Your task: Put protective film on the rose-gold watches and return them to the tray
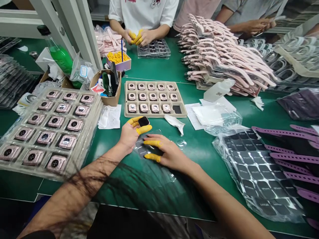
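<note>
My left hand [129, 134], with yellow finger cots, is closed on a smartwatch case [144, 121] whose black screen faces up. Just to the right, my right hand [167, 151] is low over the table, its thumb and fingers apart. Yellow cots cover some of its fingertips. Beneath them lies a clear film sheet with dark square screen protectors [142, 150], and I cannot tell how firmly they touch it. Beyond both hands is a beige tray [156, 116] holding rows of pink watch cases, with one bare pocket at its near right corner.
Stacked trays of pink watches [56, 121] stand at left, beside a cardboard box [116, 96]. A white bottle [219, 89], bagged dark screen films [259, 172] and purple straps [294, 157] lie right. Pink straps [219, 53] pile up behind. A co-worker [143, 20] sits opposite.
</note>
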{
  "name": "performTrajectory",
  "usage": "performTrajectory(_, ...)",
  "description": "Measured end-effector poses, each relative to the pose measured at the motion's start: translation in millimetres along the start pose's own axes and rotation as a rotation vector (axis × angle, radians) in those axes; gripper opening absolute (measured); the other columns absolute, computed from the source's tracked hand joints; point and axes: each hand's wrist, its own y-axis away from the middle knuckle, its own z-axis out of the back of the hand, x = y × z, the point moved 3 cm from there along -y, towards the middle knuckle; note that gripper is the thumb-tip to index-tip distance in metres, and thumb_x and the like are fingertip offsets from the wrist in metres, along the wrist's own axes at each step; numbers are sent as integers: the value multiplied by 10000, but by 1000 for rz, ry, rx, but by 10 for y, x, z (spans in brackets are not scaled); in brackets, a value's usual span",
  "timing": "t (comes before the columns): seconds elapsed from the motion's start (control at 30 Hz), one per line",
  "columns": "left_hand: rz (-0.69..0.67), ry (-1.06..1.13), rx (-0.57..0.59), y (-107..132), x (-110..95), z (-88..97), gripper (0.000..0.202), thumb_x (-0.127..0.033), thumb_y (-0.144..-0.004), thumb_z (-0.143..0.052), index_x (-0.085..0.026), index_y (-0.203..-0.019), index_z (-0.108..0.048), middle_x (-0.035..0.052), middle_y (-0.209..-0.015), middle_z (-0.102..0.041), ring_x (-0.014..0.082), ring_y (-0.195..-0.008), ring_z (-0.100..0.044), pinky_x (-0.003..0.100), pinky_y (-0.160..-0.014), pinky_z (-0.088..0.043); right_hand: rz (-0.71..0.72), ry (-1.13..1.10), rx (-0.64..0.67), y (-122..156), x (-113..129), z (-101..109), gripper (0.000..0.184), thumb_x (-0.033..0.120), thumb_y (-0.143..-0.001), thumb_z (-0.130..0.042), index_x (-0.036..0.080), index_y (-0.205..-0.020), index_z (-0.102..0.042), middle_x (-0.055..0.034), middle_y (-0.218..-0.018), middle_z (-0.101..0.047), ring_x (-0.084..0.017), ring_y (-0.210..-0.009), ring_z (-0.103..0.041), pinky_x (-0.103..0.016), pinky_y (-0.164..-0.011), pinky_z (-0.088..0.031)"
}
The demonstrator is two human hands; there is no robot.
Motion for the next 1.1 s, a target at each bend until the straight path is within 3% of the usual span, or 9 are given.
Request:
performTrajectory(0.07, 26, -13, 21, -11, 2, 1, 561, -118, -512, -921, -147, -1004, -654, 34, -976, -721, 137, -893, -648, 281, -869, -509, -9, -4, 54, -48, 23, -114, 394, 356, -838, -749, 318, -1220, -661, -75, -1233, -723, -293, -1269, -594, -496, -1024, -513)
performTrajectory(0.17, 33, -66, 44, -4, -24, -4, 499, -142, -549, -914, -143, -985, -671, 56, -1011, -725, 154, -886, -637, 293, -822, -511, -100, 27, 57, -126, 8, -140, 390, 382, -816, -775, 317, -1186, -672, -59, -1154, -764, -296, -1153, -651, -520, -992, -502)
performTrajectory(0.4, -49, -120, 95, 82, -150, -74, 559, -158, -515, -943, -142, -1004, -673, 59, -998, -735, 172, -898, -665, 333, -888, -532, -214, 80, 86, -227, 75, -126, 132, 265, -850, -733, 275, -973, -688, -27, -954, -793, -269, -924, -668, -464, -854, -455)
performTrajectory(0.5, -75, -128, 90, 114, -196, -101, 610, -168, -490, -954, -142, -1024, -661, 60, -994, -733, 175, -890, -675, 341, -885, -539, -181, 164, 64, -201, 72, -165, 94, 230, -885, -665, 279, -960, -693, -25, -943, -781, -255, -900, -671, -443, -832, -449)
performTrajectory(0.63, -122, -129, 65, 151, -222, -117, 677, -149, -471, -953, -140, -1075, -648, 69, -1020, -732, 168, -883, -677, 318, -871, -544, -100, 258, -8, -123, 50, -213, 186, 191, -918, -563, 316, -971, -691, -22, -908, -769, -241, -886, -672, -481, -881, -482)
performTrajectory(0.8, 66, -67, 66, 218, 3, -122, 632, -152, -459, -949, -143, -1008, -636, 74, -954, -734, 174, -864, -675, 312, -830, -546, 123, 246, 16, 34, 248, -295, 299, 138, -877, -544, 365, -999, -694, -16, -1167, -749, -296, -1139, -649, -603, -1018, -484)
performTrajectory(0.93, 128, -166, 98, 251, 130, -134, 669, -84, -415, -942, -153, -1006, -636, 36, -828, -709, 137, -731, -640, 291, -748, -534, 17, 92, -54, 257, 519, -37, 263, 207, -856, -594, 430, -928, -715, -30, -1183, -713, -332, -1086, -667, -568, -858, -576)
performTrajectory(1.03, 162, -318, 178, 263, 137, -159, 613, -98, -461, -922, -146, -1017, -668, 22, -742, -684, 129, -664, -618, 278, -686, -511, -217, -288, -41, 318, 535, 344, 148, 293, -827, -701, 438, -857, -707, 0, -815, -701, -254, -725, -683, -429, -600, -582)
performTrajectory(1.1, 188, -472, 255, 273, 138, -178, 591, -109, -488, -907, -134, -1041, -700, 5, -678, -655, 123, -625, -595, 261, -639, -483, -387, -405, -19, 265, 399, 554, 59, 363, -802, -750, 344, -759, -715, -16, -763, -700, -233, -703, -667, -419, -664, -581)
